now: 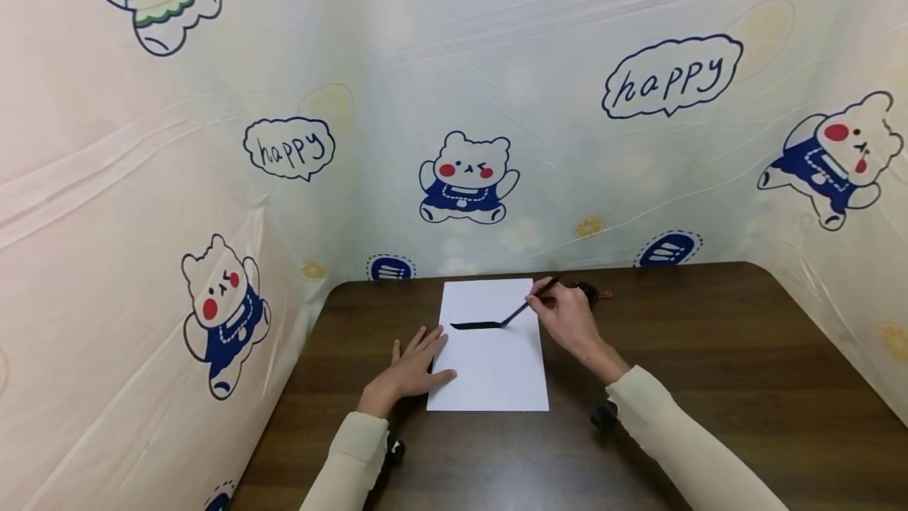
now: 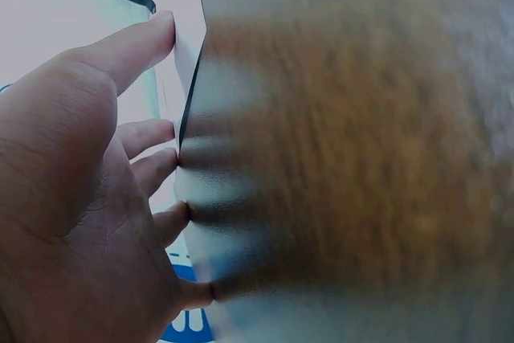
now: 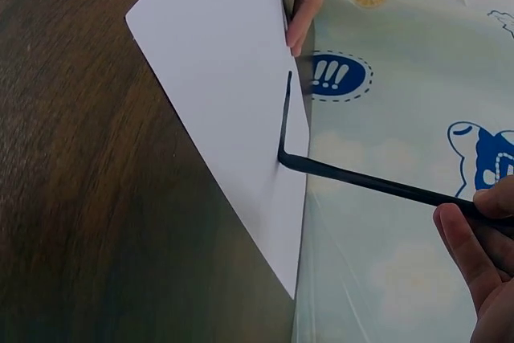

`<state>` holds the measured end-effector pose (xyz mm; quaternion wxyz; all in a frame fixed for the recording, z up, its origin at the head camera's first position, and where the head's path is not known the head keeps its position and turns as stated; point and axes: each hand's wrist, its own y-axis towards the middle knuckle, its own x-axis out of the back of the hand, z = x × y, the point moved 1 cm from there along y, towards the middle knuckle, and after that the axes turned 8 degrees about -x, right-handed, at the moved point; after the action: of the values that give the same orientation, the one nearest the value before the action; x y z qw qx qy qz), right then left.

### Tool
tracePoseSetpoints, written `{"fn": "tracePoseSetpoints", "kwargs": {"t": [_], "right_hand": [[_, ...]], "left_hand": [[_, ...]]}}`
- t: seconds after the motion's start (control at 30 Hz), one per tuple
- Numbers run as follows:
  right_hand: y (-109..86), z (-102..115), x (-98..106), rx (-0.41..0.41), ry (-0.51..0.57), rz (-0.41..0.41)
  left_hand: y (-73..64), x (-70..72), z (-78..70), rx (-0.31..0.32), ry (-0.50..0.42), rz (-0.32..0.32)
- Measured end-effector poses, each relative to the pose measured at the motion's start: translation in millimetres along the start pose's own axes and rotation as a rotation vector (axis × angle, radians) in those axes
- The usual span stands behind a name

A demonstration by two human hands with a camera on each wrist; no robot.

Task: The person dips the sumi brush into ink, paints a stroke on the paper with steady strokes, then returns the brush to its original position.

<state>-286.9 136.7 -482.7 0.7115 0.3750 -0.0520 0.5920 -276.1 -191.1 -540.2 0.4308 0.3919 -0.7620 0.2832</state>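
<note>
So the right hand (image 1: 567, 318) has a skinny black brush (image 1: 528, 304) pinched between thumb and fingers, handle leaning up and away to the right, bent tip touching the right end of a thick black stroke (image 1: 475, 326). That stroke runs pretty much straight across the upper half of a white sheet of paper (image 1: 489, 377), which lies on the dark wood table (image 1: 674, 353) near its far edge. The left hand (image 1: 410, 373) isn't gripping anything: it's laid out with fingers spread, thumb and index finger over the paper's left edge, the others landing just beside it. There's also some dark little object (image 1: 585, 290) with a reddish bit right behind the right hand, mostly hidden, so can't tell what it is. Past the table hangs a pale sheet of fabric (image 1: 553, 203) printed with cartoon bears, orange slices and "happy" bubbles.
</note>
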Motion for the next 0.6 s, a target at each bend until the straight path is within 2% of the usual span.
{"fn": "tracePoseSetpoints", "kwargs": {"t": [0.23,0.6], "right_hand": [[-2.1,-1.8,6.4,-0.015,0.006,-0.002],[-1.7,-8.1,16.0,-0.022,-0.027,-0.023]], "left_hand": [[1.4,-1.5,-1.3,0.031,0.034,0.022],[1.6,0.5,-0.3,0.009,0.025,0.007]]}}
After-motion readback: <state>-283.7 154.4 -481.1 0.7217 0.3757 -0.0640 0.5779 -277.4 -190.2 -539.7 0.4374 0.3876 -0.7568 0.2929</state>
